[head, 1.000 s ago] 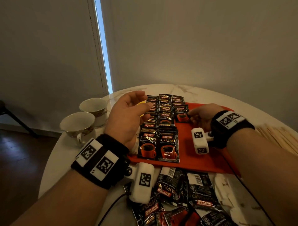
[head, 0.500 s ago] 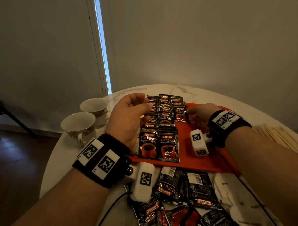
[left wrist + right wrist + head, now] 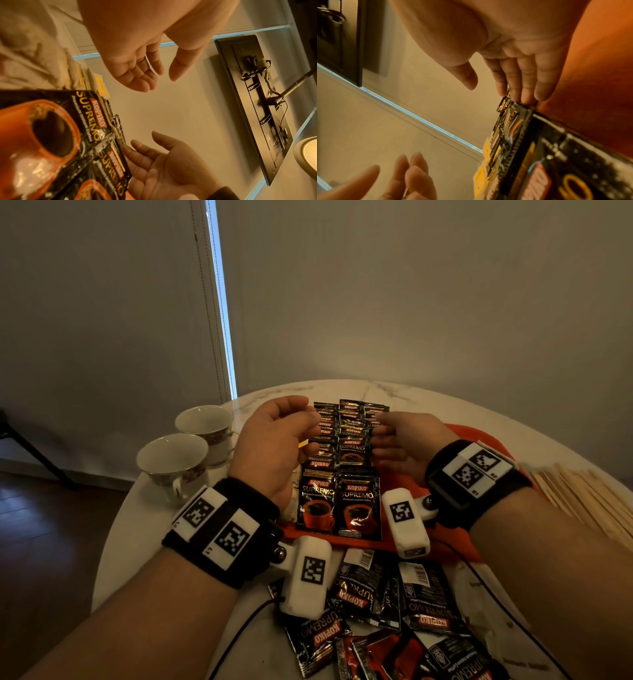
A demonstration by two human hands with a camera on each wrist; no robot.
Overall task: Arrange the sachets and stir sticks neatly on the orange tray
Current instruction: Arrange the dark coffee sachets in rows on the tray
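While you leaned over the round marble table [image 3: 144, 529], the nearest things to you were the loose Kopiko Supremo sachets [image 3: 373, 597], a jumbled heap at the table's near edge, some face down with barcodes showing, some overlapping at angles. Just past that heap lay the orange tray [image 3: 404, 484], and on it the arranged sachets [image 3: 339, 501] ran away from you in columns, each one overlapping the next like shingles. They were glossy black packets with a red Kopiko badge, gold Supremo lettering and a picture of an orange cup of dark coffee; the two nearest lay side by side, fully visible.

Your left hand [image 3: 274, 450] hovered at the left side of those columns, fingers loosely curved, thumb apart, holding nothing. Your right hand [image 3: 400, 446] was at the right side, palm turned inward and fingers extended; the right wrist view showed your fingertips [image 3: 527, 94] touching the edge of the sachet rows, with the thumb spread clear, so nothing was gripped there either. Both wrists wore black bands with printed markers and white camera units.

To your right, a bundle of wooden stir sticks [image 3: 582, 498] lay on the table, off the tray. To your left, two teacups [image 3: 185, 453] stood near the table's edge, beside the tray. Beyond the table was a plain wall with a narrow strip of daylight.
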